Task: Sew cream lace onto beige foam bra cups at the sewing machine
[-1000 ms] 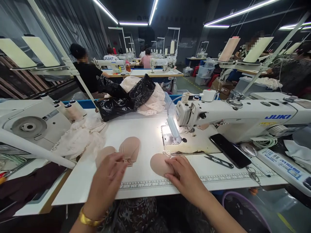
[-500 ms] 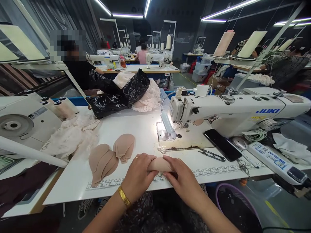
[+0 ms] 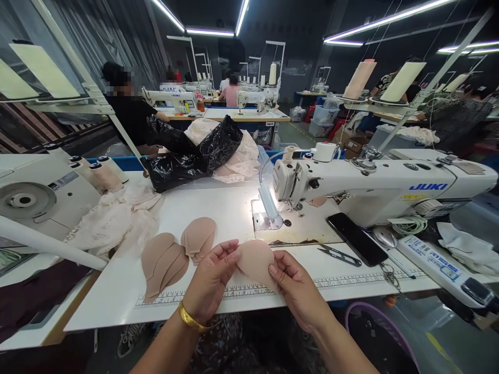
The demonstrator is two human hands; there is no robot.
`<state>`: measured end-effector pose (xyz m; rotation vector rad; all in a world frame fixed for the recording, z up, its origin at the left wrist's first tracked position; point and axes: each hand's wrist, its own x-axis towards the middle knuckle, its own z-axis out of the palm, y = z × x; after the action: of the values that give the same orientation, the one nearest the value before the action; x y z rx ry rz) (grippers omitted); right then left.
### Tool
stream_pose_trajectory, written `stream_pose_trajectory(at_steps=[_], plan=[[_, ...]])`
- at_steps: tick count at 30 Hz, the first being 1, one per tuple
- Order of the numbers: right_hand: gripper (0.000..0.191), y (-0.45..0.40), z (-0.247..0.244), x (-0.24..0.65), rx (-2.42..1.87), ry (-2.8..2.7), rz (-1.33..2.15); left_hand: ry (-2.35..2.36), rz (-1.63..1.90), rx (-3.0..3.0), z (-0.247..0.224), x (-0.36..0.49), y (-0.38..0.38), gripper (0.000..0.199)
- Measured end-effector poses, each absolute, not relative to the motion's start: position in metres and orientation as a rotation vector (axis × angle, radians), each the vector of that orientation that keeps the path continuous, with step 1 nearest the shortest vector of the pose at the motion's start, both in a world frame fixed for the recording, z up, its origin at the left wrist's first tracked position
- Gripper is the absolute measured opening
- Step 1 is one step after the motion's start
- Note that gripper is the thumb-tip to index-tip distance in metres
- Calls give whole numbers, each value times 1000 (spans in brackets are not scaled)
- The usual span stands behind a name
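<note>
Between my two hands is a beige bra cup pad [image 3: 255, 261], opened out with its rounded face up, above the ruler strip [image 3: 241, 292] at the table's front. My left hand [image 3: 212, 278] pinches its left edge between thumb and fingers. At its right edge my right hand [image 3: 291, 278] grips it, the thumb pressed on top. To the left lie two overlapping stacks of beige cup pads, a larger stack [image 3: 163, 262] and a smaller stack [image 3: 199, 234]. Beyond the pad stands a white sewing machine [image 3: 374, 176] with its lamp lit over the needle plate [image 3: 267, 221].
On the right lie thread snips [image 3: 341, 254], a black phone [image 3: 356, 239] and a white boxy device [image 3: 444, 265]. Cream lace [image 3: 117, 213] and a black plastic bag [image 3: 175, 169] sit at left and back. A purple-rimmed basket [image 3: 351, 311] stands below. Other people sit at machines beyond.
The cup pad, rolled up between my hands before, is now unfolded and shows its rounded face. My left hand has turned and its fingers have lifted; my right hand has shifted to the pad's right edge.
</note>
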<state>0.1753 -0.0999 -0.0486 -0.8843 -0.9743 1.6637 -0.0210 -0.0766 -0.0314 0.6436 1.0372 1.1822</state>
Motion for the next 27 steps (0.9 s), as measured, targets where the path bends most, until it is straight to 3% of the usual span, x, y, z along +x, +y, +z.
stream_pose_trajectory(at_steps=[11,20,24,27], plan=[[37,-106,-61,174,-1134,-1162,1503,1037,1318,701,-2,-80,-86,49],[48,-104,-61,162,-1205,-1191,1524,1541,1543,887,7,-193,-88,60],[52,-103,-57,150,-1110,-1201,1585,1947,1556,1223,3,-184,-92,50],[56,-104,-53,141,-1001,-1205,1658,1891,1488,1398,3,-152,-101,49]])
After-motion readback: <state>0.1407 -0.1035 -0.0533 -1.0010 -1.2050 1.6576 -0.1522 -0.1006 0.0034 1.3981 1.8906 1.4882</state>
